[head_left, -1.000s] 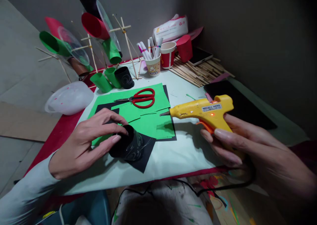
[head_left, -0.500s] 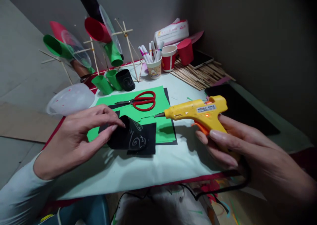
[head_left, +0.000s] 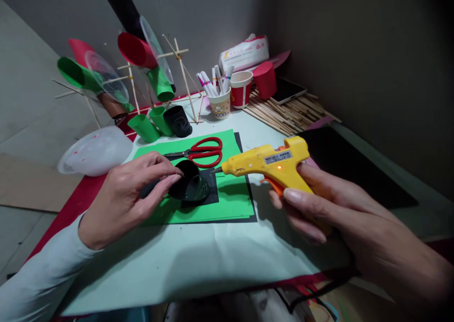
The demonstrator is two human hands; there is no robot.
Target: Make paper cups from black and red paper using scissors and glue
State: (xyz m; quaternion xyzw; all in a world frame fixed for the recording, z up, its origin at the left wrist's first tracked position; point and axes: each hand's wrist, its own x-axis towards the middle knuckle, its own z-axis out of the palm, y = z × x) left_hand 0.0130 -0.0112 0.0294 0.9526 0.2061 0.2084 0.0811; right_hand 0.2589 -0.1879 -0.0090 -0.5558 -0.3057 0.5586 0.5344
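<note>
leaning over the pale-covered table point(head_left: 213, 260), we have a green paper sheet point(head_left: 230, 204) spread at its middle; our left hand point(head_left: 124, 204) pinches a black paper tube point(head_left: 189, 187) between thumb and fingertips, holding it down on a small black paper piece point(head_left: 212, 192) that lies on the green; our right hand point(head_left: 347, 227) is wrapped round the grip of a yellow glue gun point(head_left: 273, 163), one finger by the orange trigger; the gun's long axis runs right to left, its nozzle point(head_left: 217, 169) aimed at the tube's right flank and just beside it; whether they touch we cannot tell; the tube sits between our two hands, nearer the left, which is on it, with its open mouth turned toward us; by count: one gun, one pair of red scissors point(head_left: 202, 152) just behind the tube, three small standing tubes point(head_left: 159, 119) farther back, two green and one black, and three cups point(head_left: 241, 89) by the wall, one holding markers point(head_left: 216, 76)
</note>
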